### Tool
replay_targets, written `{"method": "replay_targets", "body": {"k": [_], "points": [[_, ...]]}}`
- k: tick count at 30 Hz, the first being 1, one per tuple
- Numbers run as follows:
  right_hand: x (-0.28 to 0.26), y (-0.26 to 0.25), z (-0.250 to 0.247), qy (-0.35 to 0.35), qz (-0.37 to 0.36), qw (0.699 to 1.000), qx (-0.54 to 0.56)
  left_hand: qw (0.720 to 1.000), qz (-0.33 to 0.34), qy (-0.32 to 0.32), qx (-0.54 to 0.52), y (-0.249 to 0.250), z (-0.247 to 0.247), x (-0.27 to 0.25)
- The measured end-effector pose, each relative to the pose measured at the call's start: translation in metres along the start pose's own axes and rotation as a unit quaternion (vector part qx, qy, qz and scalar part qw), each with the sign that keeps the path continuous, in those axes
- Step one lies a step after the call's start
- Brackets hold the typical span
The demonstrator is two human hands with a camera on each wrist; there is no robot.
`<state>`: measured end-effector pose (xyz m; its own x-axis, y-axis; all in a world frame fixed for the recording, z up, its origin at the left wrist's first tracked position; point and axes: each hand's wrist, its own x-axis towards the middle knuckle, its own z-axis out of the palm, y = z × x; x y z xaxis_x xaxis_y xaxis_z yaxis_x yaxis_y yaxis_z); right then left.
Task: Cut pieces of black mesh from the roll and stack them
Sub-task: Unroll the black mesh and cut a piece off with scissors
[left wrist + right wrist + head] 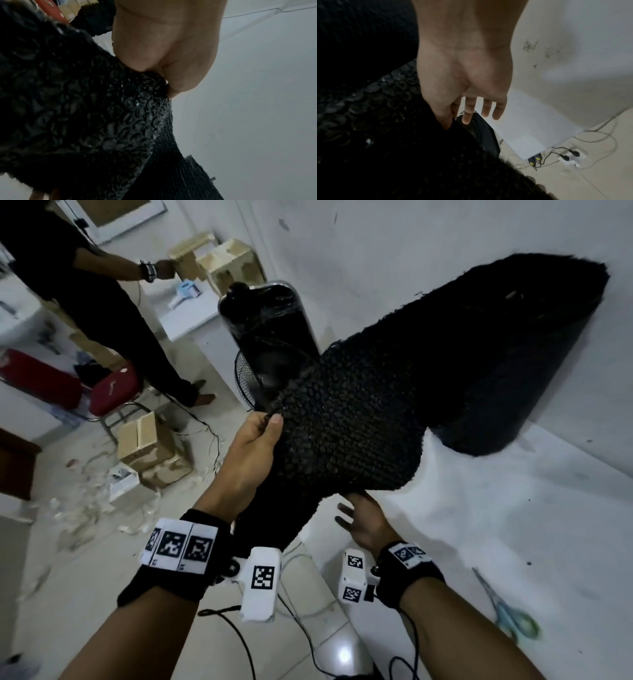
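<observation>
The left hand (251, 445) pinches the free end of the black mesh (346, 422) between thumb and curled fingers (171, 93), lifted off the roll (513, 354) on the white worktop (513, 525). The right hand (364, 520) fingers (468, 111) are spread, thumb touching the mesh underside.

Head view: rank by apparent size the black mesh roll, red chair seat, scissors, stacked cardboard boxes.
1. Black mesh roll, largest by far.
2. Stacked cardboard boxes.
3. Red chair seat, close to the boxes; unsure.
4. Green-handled scissors, smallest, though blurred and nearer the camera.
</observation>
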<state>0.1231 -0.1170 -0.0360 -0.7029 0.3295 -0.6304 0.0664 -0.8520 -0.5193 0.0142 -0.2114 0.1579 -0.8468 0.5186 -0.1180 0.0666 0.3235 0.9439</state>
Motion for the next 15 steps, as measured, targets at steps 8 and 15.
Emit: {"method": "replay_targets", "body": {"k": [8,15], "points": [[-0.035,-0.016,-0.058,0.069,-0.021,0.993,-0.093,0.998,0.044,0.027,0.045,-0.013,-0.009,0.027],[-0.089,-0.046,-0.113,0.133,-0.086,0.983,-0.098,0.997,0.028,-0.046,0.056,-0.047,-0.017,0.021]]}}
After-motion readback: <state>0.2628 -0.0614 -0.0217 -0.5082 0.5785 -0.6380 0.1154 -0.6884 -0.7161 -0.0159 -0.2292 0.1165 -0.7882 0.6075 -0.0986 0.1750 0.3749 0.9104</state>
